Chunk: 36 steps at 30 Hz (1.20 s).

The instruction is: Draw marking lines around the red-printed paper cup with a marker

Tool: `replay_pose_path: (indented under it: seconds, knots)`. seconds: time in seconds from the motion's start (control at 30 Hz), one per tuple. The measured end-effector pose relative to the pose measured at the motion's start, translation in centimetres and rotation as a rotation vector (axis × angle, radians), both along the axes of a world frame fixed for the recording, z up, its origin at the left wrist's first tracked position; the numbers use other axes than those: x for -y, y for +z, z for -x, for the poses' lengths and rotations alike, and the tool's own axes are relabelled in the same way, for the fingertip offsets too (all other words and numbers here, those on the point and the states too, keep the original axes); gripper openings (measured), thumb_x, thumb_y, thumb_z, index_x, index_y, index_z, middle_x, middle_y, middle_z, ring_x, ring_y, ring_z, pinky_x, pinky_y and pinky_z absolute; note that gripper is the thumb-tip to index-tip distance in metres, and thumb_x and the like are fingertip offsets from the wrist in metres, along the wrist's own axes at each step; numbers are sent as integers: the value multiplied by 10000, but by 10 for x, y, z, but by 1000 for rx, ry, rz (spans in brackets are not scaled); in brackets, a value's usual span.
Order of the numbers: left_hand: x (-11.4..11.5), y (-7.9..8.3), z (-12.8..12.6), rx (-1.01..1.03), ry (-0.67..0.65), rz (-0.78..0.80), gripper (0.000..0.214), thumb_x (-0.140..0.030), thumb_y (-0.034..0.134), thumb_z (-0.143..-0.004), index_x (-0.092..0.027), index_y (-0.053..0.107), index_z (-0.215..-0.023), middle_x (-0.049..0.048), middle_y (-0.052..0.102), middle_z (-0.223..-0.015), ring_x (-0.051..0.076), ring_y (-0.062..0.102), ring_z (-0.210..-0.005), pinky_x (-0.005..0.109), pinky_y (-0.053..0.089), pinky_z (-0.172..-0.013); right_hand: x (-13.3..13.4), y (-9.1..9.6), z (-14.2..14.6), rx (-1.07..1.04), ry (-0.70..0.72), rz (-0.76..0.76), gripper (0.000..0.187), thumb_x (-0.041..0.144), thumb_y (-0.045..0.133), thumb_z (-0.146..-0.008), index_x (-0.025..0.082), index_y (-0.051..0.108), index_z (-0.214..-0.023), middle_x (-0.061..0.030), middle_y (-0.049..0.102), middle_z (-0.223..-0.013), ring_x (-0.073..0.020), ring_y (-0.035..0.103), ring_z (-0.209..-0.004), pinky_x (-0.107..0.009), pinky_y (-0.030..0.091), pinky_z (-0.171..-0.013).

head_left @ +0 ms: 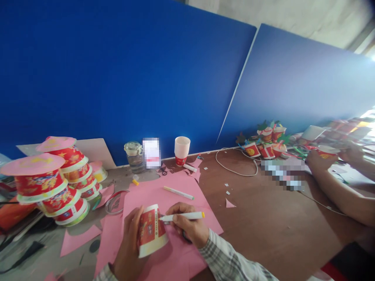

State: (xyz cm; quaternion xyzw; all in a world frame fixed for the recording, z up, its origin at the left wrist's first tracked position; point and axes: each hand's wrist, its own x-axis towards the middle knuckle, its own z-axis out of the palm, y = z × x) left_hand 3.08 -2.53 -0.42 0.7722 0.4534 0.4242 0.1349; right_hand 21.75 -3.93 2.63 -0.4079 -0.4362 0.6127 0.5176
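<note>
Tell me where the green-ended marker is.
In the head view, the green-ended marker lies on the pink paper, slightly left of centre, between the right hand and the pale cup stack.

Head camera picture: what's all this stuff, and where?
Held cup: 1, red-white, front middle
Held marker: 1, white-yellow, front middle
Paper: several, pink, underneath
Loose marker: 1, white-green, on paper
Cup stack: 1, white-red, back middle
Jar: 1, clear, back middle
Blurred rectangle: 1, whitish, beside jar
Tall pink-topped stacks: 2, red, left
Small cups: several, red, right
Cable loop: 1, white, right
Panels: 2, blue, behind
Tabletop: 1, brown, right
Others' hands: 2, bare, right
Left hand: 1, checked sleeve, holding cup
Right hand: 1, checked sleeve, holding marker
</note>
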Motion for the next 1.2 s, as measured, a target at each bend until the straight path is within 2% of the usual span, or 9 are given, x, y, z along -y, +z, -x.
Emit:
replay_pose_path:
  seconds: [0.17, 0.37, 0.67, 0.9, 1.2]
  knots:
    - [0, 1, 0, 3, -4, -14, 793, -447, 556, -546, -195, 191, -1203, 113, 368, -1110, 310, 379, -1030, 500, 402, -810, 0, -3, 0, -13, 4, -22, 155, 208, 563, -636, 149, 659, -742, 32, 558, -473, -84, 414, -341, -159, 307, -338]
    - [-1, -1, 0, 8, 9, -27, 750, -413, 523, -576, -185, 187, -1206, 118, 366, -1106, 308, 373, -1031, 504, 395, -809, 2, 6, -6, 57, 149, -18, 153, 145, 533, -601, 124, 683, -625, 46, 500, -401, -77, 356, -327, -157, 269, -334]
    - [0, -2, 2, -7, -26, 30, 797, -419, 574, -530, -204, 199, -1200, 107, 351, -1126, 313, 354, -1052, 499, 381, -830, -2, 3, -1, 20, 0, 22, 154, 230, 575, -627, 153, 654, -734, 48, 532, -441, -79, 388, -322, -152, 280, -319]
    - [0, 1, -1, 42, -3, 5, 787, -429, 581, -543, -198, 209, -1198, 112, 376, -1105, 315, 386, -1024, 472, 421, -795, 3, 11, -7, 55, 202, 1, 140, 128, 544, -606, 121, 684, -614, 57, 474, -378, -73, 343, -319, -158, 261, -331]
    - [0, -3, 1, 12, -24, 36, 775, -389, 575, -539, -200, 210, -1196, 107, 354, -1130, 301, 357, -1055, 473, 382, -844, -2, 5, 0, -27, 61, 11, 156, 246, 607, -629, 139, 656, -731, 22, 576, -512, -70, 410, -338, -159, 287, -343]
